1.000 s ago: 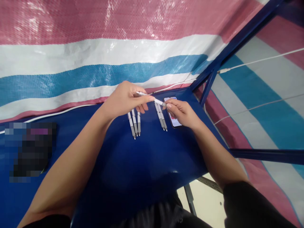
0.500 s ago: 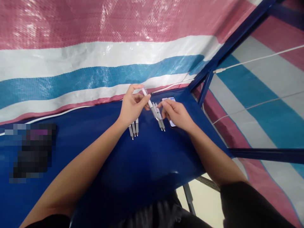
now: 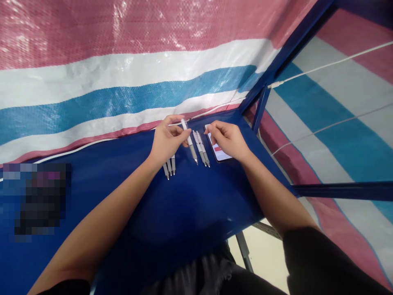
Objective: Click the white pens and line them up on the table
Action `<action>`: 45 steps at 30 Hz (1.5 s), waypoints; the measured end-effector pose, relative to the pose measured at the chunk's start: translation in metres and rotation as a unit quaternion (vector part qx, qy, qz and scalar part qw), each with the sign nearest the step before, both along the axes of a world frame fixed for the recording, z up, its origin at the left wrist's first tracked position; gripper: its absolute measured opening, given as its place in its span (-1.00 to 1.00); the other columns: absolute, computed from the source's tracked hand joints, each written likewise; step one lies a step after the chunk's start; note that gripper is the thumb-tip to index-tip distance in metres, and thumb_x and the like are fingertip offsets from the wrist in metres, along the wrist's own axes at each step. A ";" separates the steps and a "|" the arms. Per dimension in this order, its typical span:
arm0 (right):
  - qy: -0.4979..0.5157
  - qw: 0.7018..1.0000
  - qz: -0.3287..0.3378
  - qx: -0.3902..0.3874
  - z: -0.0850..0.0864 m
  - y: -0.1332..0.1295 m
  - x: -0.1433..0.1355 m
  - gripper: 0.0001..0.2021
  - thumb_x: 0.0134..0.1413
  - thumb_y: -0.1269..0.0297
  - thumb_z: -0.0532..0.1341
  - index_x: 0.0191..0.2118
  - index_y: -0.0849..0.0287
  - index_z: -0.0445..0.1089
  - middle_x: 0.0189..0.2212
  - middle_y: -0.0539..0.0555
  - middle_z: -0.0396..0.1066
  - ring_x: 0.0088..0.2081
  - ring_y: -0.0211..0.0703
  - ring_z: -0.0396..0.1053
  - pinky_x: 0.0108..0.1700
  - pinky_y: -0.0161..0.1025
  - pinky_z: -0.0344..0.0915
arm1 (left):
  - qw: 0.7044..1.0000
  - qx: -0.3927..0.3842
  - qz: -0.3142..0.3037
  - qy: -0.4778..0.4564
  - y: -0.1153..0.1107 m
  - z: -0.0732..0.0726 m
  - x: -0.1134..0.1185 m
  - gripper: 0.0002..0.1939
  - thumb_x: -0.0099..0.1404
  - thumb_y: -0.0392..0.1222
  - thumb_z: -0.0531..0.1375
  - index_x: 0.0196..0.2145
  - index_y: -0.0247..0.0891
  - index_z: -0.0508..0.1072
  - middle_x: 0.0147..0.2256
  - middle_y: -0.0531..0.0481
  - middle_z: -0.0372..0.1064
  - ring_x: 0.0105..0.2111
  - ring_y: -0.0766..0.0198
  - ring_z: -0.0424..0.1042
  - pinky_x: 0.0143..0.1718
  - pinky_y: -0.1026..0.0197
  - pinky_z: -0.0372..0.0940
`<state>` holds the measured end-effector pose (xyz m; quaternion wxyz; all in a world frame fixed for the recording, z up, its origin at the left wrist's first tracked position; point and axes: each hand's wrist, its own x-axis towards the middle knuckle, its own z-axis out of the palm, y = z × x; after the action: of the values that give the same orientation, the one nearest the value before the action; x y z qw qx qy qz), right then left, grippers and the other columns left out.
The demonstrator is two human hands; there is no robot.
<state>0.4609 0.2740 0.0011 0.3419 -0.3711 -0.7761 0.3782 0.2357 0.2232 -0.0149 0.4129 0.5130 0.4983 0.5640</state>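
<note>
A white pen [image 3: 188,141] with a grey grip is in my left hand [image 3: 168,138], between thumb and fingers. Its metal tip slants down toward me, and my index finger lies at its top end. Two similar pens [image 3: 201,148] lie side by side on the table, just right of the held one. Three more pens [image 3: 169,168] poke out from under my left hand, their upper parts hidden. My right hand [image 3: 227,139] hovers over a phone [image 3: 221,155] with a lit screen. Its fingers are curled in toward the thumb; whether anything small is between them is hidden.
The blue table [image 3: 184,213] has a blurred-out dark object [image 3: 43,200] on its left side. Striped plastic sheeting [image 3: 123,98] hangs behind, with a white cable [image 3: 76,148] along the back edge. A blue metal frame [image 3: 260,98] stands at the right.
My left hand has drawn the held pen left and slightly down, apart from the two lying pens. My right hand has shifted away from those pens, over the phone. The phone's screen picture has changed.
</note>
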 end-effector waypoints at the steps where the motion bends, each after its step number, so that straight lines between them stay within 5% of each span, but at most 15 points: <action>1: 0.010 1.000 -0.009 0.007 0.000 0.000 0.000 -0.39 0.41 -0.39 0.15 -0.29 0.12 0.50 -0.62 -0.06 0.38 -0.61 -0.26 0.22 -0.45 -0.23 0.14 | 1.000 -0.002 0.002 -0.004 0.000 0.000 0.000 -0.55 0.28 -0.19 0.43 0.07 -0.21 0.41 -0.53 0.19 0.48 -0.58 0.29 0.55 -0.44 0.25 0.48; 28: 0.003 0.996 -0.058 0.066 0.003 0.007 0.006 -0.30 0.41 -0.47 0.05 -0.37 0.09 0.48 -0.62 -0.03 0.37 -0.58 -0.22 0.21 -0.39 -0.19 0.20 | 0.998 -0.040 -0.051 -0.022 0.005 -0.009 0.008 -0.48 0.24 -0.19 0.45 0.10 -0.18 0.41 -0.48 0.17 0.49 -0.51 0.25 0.61 -0.37 0.19 0.61; 35: -0.021 0.996 -0.053 0.072 0.005 0.007 0.007 -0.24 0.37 -0.53 -0.02 -0.38 0.08 0.47 -0.61 -0.01 0.39 -0.56 -0.19 0.25 -0.36 -0.18 0.22 | 0.999 -0.042 -0.023 -0.008 0.007 -0.012 0.007 -0.40 0.22 -0.16 0.47 0.18 -0.19 0.42 -0.46 0.14 0.51 -0.50 0.23 0.62 -0.36 0.19 0.61; 45: -0.028 0.995 -0.049 0.087 0.002 0.006 0.007 -0.29 0.46 -0.43 0.01 -0.34 0.12 0.50 -0.61 -0.02 0.36 -0.53 -0.20 0.31 -0.32 -0.20 0.22 | 0.999 -0.029 -0.005 0.027 0.009 -0.013 0.006 -0.55 0.24 -0.19 0.44 0.06 -0.18 0.47 -0.49 0.15 0.51 -0.55 0.26 0.57 -0.43 0.24 0.50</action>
<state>0.4680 0.2800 0.0032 0.3691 -0.3883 -0.7963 0.2810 0.2415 0.2318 -0.0282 0.4169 0.5181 0.5231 0.5330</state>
